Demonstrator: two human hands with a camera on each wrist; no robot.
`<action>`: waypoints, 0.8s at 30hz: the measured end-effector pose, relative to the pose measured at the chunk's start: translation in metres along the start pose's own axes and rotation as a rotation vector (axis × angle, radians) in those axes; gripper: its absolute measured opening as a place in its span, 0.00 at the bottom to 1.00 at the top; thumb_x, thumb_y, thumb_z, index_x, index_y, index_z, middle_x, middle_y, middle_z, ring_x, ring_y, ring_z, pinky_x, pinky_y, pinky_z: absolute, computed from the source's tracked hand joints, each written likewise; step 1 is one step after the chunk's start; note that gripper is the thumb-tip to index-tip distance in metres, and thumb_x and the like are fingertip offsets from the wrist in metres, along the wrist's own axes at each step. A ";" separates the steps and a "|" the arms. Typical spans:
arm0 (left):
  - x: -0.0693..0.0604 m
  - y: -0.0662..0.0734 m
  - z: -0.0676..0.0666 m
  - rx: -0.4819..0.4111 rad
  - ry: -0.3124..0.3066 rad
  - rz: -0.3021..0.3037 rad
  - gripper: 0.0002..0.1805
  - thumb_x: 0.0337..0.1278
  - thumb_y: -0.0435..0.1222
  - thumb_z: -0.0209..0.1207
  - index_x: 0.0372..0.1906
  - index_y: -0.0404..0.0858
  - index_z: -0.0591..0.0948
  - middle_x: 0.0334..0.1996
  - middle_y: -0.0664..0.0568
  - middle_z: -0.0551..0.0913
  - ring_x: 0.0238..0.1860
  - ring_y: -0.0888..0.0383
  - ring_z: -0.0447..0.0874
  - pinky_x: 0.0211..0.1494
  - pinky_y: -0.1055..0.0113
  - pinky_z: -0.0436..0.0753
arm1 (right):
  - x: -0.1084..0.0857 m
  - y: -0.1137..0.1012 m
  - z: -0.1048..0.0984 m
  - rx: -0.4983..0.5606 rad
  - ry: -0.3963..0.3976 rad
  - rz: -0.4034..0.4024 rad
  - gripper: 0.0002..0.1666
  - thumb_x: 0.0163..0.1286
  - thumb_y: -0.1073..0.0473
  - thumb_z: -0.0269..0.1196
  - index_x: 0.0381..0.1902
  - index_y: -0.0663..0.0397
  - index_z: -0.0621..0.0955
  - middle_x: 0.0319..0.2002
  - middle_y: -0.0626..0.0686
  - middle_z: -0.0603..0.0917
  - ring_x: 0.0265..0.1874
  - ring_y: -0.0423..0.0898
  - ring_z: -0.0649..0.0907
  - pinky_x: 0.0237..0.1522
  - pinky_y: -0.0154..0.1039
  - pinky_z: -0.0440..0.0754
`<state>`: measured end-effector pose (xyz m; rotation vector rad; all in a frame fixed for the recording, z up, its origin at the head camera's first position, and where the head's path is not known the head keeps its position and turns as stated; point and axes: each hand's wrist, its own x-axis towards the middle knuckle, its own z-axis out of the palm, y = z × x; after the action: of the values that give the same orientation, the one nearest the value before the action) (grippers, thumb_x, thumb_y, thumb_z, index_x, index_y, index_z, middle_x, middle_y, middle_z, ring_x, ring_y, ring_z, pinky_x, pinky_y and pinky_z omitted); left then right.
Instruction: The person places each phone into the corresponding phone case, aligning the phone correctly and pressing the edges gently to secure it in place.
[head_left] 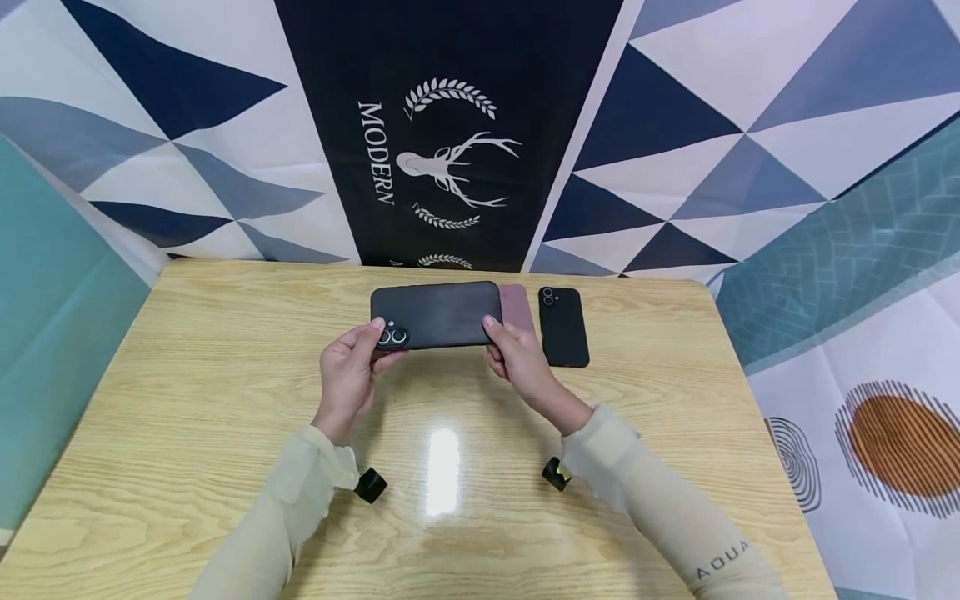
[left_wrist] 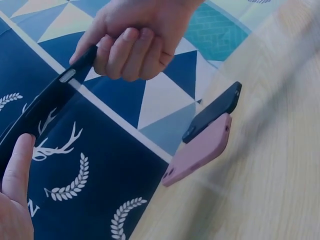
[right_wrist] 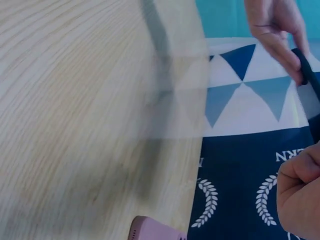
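Observation:
A black phone (head_left: pixel 442 315) is held sideways above the table, its back with two ringed lenses facing up in the head view. At its left end, my left hand (head_left: pixel 348 371) pinches it near the lenses, thumb on top. My right hand (head_left: pixel 522 364) grips the opposite end between thumb and curled fingers. In the left wrist view the phone (left_wrist: pixel 47 100) shows edge-on, with a light oblong slot near the right hand (left_wrist: pixel 142 40). Behind the right hand lies a pink phone (head_left: pixel 516 304), partly covered by the held one. Another black phone (head_left: pixel 564 327) lies right of it, lenses up.
The wooden table (head_left: pixel 225 375) ends at a patterned cloth backdrop (head_left: pixel 457 50). Small black blocks, one by the left cuff (head_left: pixel 371 485) and one by the right cuff (head_left: pixel 556 473), show beside the sleeves. A bright reflection lies on the tabletop between the forearms.

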<state>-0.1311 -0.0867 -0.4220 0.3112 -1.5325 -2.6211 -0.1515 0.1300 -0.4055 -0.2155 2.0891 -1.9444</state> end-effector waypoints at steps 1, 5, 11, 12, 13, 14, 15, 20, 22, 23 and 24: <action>0.000 0.000 0.000 0.001 0.001 -0.007 0.10 0.63 0.37 0.56 0.31 0.37 0.83 0.32 0.48 0.84 0.27 0.59 0.87 0.34 0.72 0.85 | 0.000 0.000 0.000 0.020 -0.009 -0.008 0.28 0.76 0.50 0.44 0.16 0.57 0.61 0.09 0.45 0.62 0.09 0.38 0.60 0.15 0.29 0.55; -0.001 0.000 0.000 0.007 0.015 -0.019 0.10 0.63 0.38 0.56 0.32 0.37 0.84 0.34 0.46 0.83 0.27 0.59 0.88 0.35 0.73 0.85 | -0.002 0.001 -0.002 0.037 -0.043 -0.013 0.27 0.76 0.50 0.44 0.16 0.57 0.62 0.09 0.45 0.64 0.09 0.39 0.62 0.14 0.31 0.57; -0.002 0.000 0.002 -0.009 0.003 0.011 0.09 0.62 0.37 0.57 0.33 0.35 0.83 0.33 0.46 0.83 0.28 0.59 0.87 0.34 0.73 0.85 | -0.003 0.003 -0.004 0.042 -0.104 0.005 0.25 0.74 0.51 0.46 0.17 0.57 0.68 0.09 0.46 0.70 0.10 0.40 0.67 0.13 0.32 0.64; -0.003 0.000 0.002 -0.012 -0.002 0.015 0.09 0.62 0.36 0.57 0.32 0.35 0.83 0.32 0.47 0.83 0.28 0.59 0.87 0.34 0.73 0.85 | -0.003 0.004 -0.004 0.049 -0.122 0.006 0.23 0.73 0.52 0.48 0.18 0.57 0.70 0.10 0.46 0.71 0.10 0.40 0.67 0.14 0.32 0.65; -0.003 0.000 0.003 -0.013 -0.005 0.020 0.09 0.63 0.35 0.56 0.32 0.35 0.83 0.31 0.47 0.83 0.27 0.59 0.87 0.33 0.73 0.85 | -0.003 0.004 -0.004 0.060 -0.142 0.007 0.21 0.72 0.53 0.49 0.20 0.56 0.73 0.10 0.46 0.73 0.10 0.40 0.68 0.14 0.31 0.66; -0.003 0.000 0.003 -0.012 -0.007 0.021 0.09 0.63 0.34 0.56 0.31 0.35 0.82 0.30 0.48 0.83 0.26 0.60 0.87 0.33 0.73 0.85 | -0.004 0.005 -0.004 0.072 -0.161 0.012 0.19 0.71 0.54 0.51 0.21 0.55 0.75 0.11 0.46 0.75 0.10 0.39 0.68 0.14 0.31 0.66; -0.004 -0.001 0.004 -0.011 -0.010 0.024 0.09 0.63 0.34 0.55 0.31 0.35 0.82 0.29 0.48 0.84 0.26 0.60 0.87 0.32 0.73 0.85 | -0.004 0.005 -0.004 0.080 -0.180 0.016 0.17 0.70 0.54 0.53 0.22 0.54 0.77 0.12 0.45 0.76 0.10 0.39 0.69 0.15 0.31 0.67; -0.006 -0.003 0.005 0.002 -0.024 0.018 0.09 0.64 0.34 0.54 0.31 0.36 0.82 0.29 0.49 0.84 0.26 0.60 0.87 0.33 0.72 0.85 | -0.005 0.006 -0.003 0.117 -0.192 0.031 0.12 0.67 0.58 0.58 0.24 0.51 0.82 0.17 0.45 0.83 0.11 0.39 0.70 0.17 0.30 0.67; -0.006 -0.003 0.006 0.001 -0.027 0.011 0.09 0.64 0.34 0.54 0.31 0.36 0.82 0.29 0.49 0.84 0.27 0.60 0.87 0.33 0.72 0.85 | -0.005 0.007 -0.003 0.130 -0.182 0.038 0.13 0.68 0.58 0.58 0.24 0.52 0.82 0.18 0.44 0.83 0.12 0.39 0.71 0.18 0.30 0.67; -0.006 -0.003 0.007 -0.001 -0.026 0.008 0.09 0.64 0.34 0.55 0.30 0.36 0.82 0.29 0.50 0.84 0.27 0.60 0.87 0.33 0.72 0.85 | -0.005 0.006 -0.003 0.149 -0.175 0.046 0.13 0.68 0.58 0.58 0.24 0.52 0.82 0.18 0.44 0.83 0.13 0.38 0.71 0.19 0.30 0.67; -0.006 -0.003 0.008 -0.008 -0.025 0.006 0.09 0.64 0.34 0.55 0.30 0.36 0.82 0.28 0.50 0.84 0.27 0.60 0.87 0.33 0.72 0.85 | -0.005 0.006 -0.003 0.172 -0.169 0.057 0.13 0.67 0.59 0.58 0.24 0.53 0.82 0.18 0.44 0.83 0.13 0.38 0.71 0.19 0.29 0.66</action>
<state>-0.1266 -0.0775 -0.4202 0.2734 -1.5273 -2.6363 -0.1475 0.1347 -0.4106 -0.2713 1.7926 -1.9852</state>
